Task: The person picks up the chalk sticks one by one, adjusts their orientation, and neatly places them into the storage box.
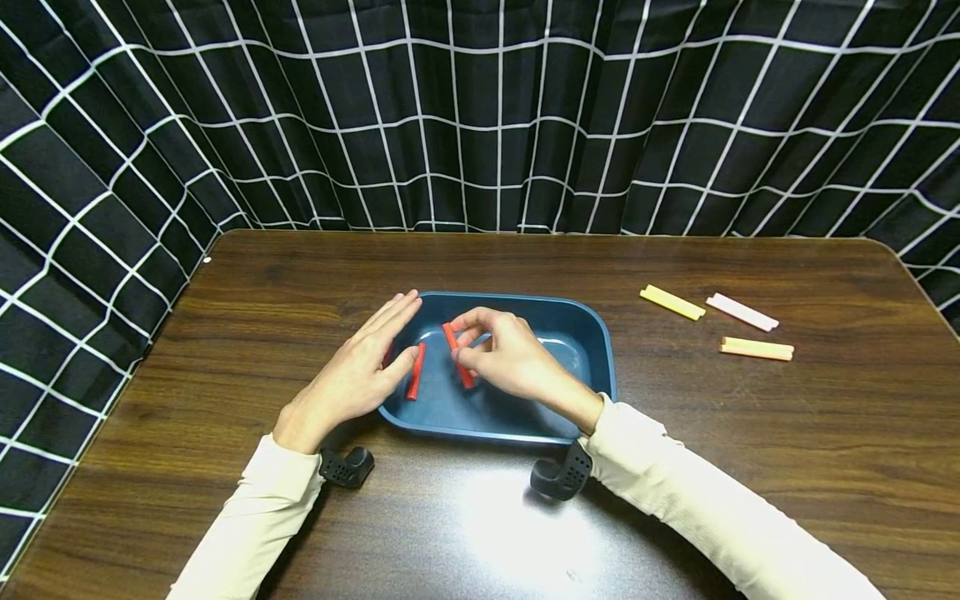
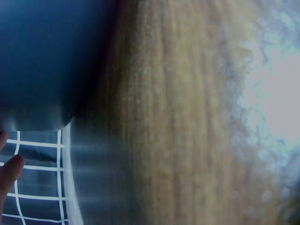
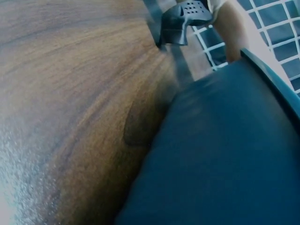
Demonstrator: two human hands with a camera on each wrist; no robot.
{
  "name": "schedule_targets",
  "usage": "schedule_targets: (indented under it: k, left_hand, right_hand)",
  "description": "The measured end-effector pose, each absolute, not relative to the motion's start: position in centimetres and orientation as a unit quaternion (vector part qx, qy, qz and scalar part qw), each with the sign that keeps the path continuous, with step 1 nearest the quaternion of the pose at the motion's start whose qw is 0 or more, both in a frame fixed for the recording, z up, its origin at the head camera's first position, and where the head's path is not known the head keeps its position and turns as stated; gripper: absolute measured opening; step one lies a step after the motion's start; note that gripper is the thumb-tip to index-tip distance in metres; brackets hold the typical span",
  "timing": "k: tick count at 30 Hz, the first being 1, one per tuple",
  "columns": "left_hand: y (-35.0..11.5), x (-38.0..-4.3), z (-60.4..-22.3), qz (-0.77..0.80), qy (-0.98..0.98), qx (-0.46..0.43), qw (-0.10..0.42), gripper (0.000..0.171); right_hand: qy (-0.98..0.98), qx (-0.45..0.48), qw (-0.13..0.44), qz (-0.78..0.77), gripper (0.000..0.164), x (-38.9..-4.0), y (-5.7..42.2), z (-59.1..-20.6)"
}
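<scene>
A blue rectangular bin (image 1: 487, 432) sits on the table, its outer wall filling much of both wrist views. Over its left end is my left hand (image 1: 352, 375), fingers extended together and thumb apart. Just by that thumb tip, one slim red stick (image 1: 416, 379) lies in the bin; a further bit of red shows between thumb and fingers, mostly covered by the hand. My right hand (image 1: 517, 354) reaches in over the front right rim and pinches a second red stick (image 1: 467, 377) between thumb and fingers, close over the bin floor.
Right of the bin lie a yellow stick (image 1: 672, 302), a pink stick (image 1: 742, 312) and an orange stick (image 1: 757, 348). A black curtain with white grid lines (image 1: 480, 108) hangs behind the table (image 1: 300, 271). Each wrist wears a black camera mount (image 1: 347, 467).
</scene>
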State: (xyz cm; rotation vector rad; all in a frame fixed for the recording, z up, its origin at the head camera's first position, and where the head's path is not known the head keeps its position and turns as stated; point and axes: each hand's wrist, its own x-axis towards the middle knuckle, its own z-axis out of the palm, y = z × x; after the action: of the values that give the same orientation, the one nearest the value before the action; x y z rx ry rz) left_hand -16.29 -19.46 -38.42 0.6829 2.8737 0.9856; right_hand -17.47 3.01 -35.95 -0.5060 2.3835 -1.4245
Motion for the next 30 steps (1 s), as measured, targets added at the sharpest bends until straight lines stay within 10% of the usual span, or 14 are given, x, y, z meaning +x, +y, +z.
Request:
schedule_targets:
  k: [30]
  left_hand:
    - [-19.2, -16.3, -38.4, 0.315, 0.923, 0.219, 0.017, 0.062]
  right_hand:
    - [0.793, -0.09, 0.254, -0.547, 0.036, -17.1, 2.0, -37.1]
